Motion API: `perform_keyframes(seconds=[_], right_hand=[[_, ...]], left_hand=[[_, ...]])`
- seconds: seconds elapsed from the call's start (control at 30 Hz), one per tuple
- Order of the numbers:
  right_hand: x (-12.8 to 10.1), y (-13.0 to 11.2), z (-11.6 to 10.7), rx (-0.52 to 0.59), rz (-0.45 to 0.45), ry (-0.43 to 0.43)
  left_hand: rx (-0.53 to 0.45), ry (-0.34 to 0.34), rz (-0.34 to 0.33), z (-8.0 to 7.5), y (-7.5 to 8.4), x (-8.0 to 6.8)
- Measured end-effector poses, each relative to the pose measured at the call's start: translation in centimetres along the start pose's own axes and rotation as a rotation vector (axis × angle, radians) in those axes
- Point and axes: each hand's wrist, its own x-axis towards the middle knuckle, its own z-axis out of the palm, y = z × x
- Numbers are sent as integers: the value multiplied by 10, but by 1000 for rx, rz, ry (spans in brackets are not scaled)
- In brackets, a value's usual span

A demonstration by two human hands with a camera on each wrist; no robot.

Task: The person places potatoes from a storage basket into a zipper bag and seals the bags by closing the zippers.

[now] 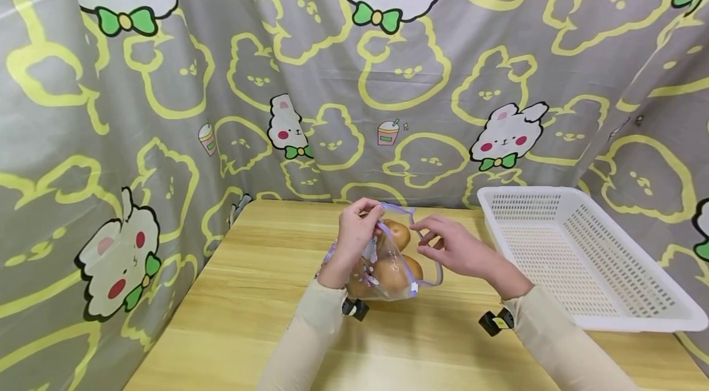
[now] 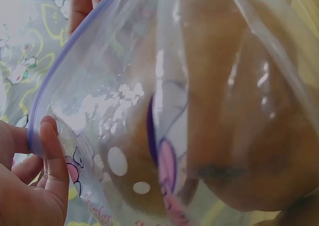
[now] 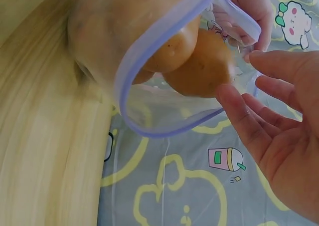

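Observation:
A clear plastic zip bag with a purple zip edge and printed pink and white figures rests on the table, its mouth spread towards the right. Inside lie several brown, smooth, rounded potatoes, also visible through the plastic in the left wrist view. My left hand pinches the purple edge between thumb and finger; in its wrist view the hand is at the lower left. At the bag's mouth is my right hand, thumb and fingers extended and apart. In its wrist view, the right fingertips come close to a potato.
A white perforated plastic basket stands on the wooden table to the right of the hands. Behind and at the sides hangs a grey curtain with yellow outlines and white cartoon rabbits.

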Motion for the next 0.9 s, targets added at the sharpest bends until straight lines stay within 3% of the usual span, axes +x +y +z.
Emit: perform_keyframes(seconds=[0.27,0.53,0.7,0.9], right_hand=[[2,1,1,-5,14,-12],[0,-1,4,-51,-16,32],[-5,-8,9,-80,50,43],[-11,-15,22,-30,145,-13]], left_hand=[[-5,5,-32,-3,4,0],[-9,1,-41,-5,5,2],[-15,10,-46,-7,6,3],[-41,56,-12,-6,-21,18]])
